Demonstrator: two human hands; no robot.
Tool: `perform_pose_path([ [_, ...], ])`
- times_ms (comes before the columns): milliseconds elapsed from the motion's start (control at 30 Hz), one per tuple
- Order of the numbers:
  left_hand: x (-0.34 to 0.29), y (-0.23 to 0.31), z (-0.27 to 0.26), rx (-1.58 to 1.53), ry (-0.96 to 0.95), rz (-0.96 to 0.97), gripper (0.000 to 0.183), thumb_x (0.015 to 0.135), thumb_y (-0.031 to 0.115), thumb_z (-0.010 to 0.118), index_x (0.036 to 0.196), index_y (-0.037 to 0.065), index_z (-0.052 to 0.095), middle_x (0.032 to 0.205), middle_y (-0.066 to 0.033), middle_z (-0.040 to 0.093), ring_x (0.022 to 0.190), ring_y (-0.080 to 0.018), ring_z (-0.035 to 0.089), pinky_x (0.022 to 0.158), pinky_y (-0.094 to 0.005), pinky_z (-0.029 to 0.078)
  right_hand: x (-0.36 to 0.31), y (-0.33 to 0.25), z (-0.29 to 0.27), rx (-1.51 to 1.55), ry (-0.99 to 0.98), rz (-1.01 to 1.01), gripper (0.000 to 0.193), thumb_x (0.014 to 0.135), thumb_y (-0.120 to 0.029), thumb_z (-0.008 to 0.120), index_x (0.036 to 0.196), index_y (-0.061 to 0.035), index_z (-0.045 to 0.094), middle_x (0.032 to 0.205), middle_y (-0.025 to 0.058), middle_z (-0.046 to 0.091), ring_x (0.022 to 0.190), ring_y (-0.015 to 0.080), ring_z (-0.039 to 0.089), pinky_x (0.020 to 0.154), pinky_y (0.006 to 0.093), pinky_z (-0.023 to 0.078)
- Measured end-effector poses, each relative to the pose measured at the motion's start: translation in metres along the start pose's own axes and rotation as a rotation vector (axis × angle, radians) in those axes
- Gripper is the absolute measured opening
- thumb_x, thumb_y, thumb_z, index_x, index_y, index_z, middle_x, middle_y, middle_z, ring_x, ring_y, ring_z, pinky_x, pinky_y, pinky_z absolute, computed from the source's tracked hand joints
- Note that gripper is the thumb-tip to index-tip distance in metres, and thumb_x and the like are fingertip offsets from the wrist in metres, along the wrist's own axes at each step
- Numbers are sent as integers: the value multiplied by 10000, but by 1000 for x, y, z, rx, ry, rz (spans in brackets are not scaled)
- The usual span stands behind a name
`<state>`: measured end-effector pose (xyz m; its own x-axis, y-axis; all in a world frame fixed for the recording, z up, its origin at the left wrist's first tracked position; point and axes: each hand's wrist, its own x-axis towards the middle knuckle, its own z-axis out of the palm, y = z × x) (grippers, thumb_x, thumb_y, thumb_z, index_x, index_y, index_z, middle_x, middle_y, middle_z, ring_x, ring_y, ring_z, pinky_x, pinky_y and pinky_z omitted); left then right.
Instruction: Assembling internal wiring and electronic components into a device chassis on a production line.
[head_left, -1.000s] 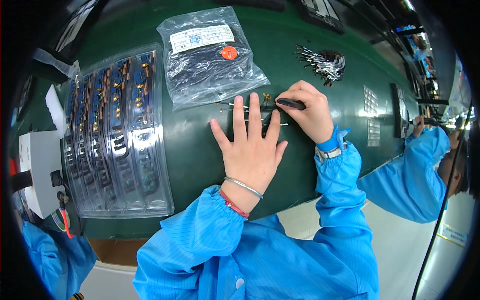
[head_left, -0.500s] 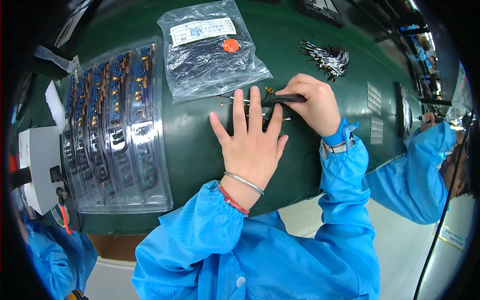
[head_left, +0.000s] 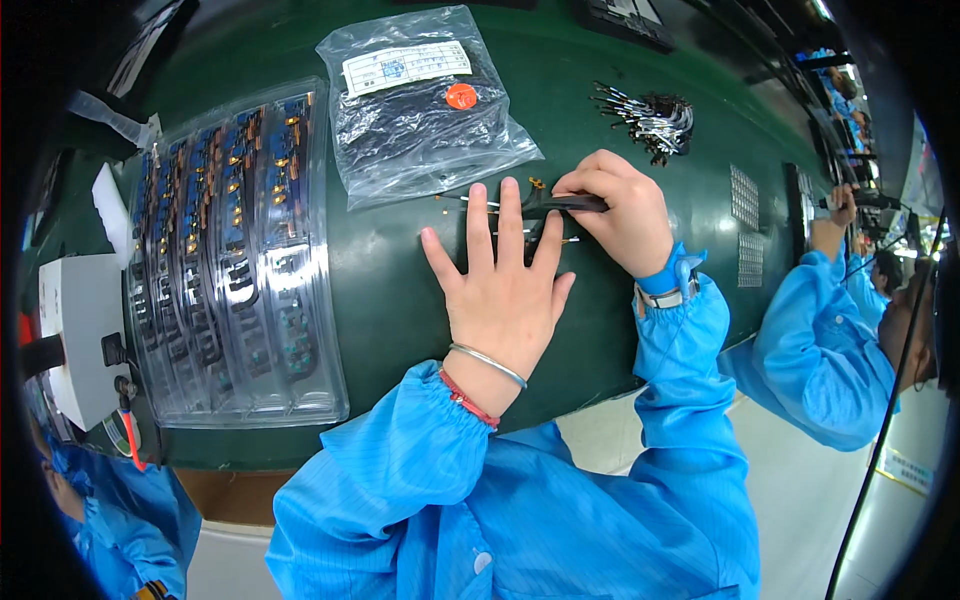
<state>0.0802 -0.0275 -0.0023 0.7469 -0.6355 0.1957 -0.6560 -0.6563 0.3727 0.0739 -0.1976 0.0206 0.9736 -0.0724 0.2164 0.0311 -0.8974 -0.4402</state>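
Note:
My left hand (head_left: 502, 290) lies flat on the green table mat (head_left: 400, 300), fingers spread, pressing on a small flat black part (head_left: 532, 212) with thin metal leads that shows between the fingertips. My right hand (head_left: 618, 212) is closed around black tweezers (head_left: 565, 204) whose tip points left at that part, just above my left fingertips. Both arms wear blue sleeves; the left wrist has a silver bangle and a red band.
A clear blister tray (head_left: 232, 260) of blue and black parts lies at left. A clear plastic bag (head_left: 420, 100) of dark parts sits behind my hands. A pile of small metal pieces (head_left: 650, 115) is at back right. Another person in blue (head_left: 830, 330) works at right. White device (head_left: 75, 335) at far left.
The view has shifted slightly; both hands stay on the small part, with the tweezers' tip nudged a little along it.

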Motion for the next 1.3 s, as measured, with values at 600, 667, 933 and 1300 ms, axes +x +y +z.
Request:
perform_pose_path([
  [600,-5,-3,-7,-41,49,59,492,768,383,638,1237,290,524,1444,-137,269,1336,-350,221,937,-694,181,5,7,-30,-134,43,-12,177,687,-46,665,855,-94,631,853,38,562,771,254,598,650,343,493],
  [667,-4,2,-10,-52,66,78,511,764,384,640,1251,304,509,1447,-142,263,1334,-354,224,930,-696,184,8,27,-57,-160,116,-72,185,701,-51,668,880,-83,635,865,50,570,791,260,592,670,335,485],
  [933,-2,6,-8,-36,95,126,570,758,402,637,1294,323,460,1449,-151,262,1323,-368,251,905,-707,191,38,124,-102,-457,179,21,151,792,-173,639,922,-97,639,902,32,580,805,266,592,673,336,481],
  [1300,-2,5,-4,-23,75,103,528,773,420,613,1272,311,480,1439,-147,279,1324,-369,247,916,-709,180,42,129,-85,-481,175,59,160,770,-138,651,924,-95,654,890,52,575,798,268,587,689,327,481],
])
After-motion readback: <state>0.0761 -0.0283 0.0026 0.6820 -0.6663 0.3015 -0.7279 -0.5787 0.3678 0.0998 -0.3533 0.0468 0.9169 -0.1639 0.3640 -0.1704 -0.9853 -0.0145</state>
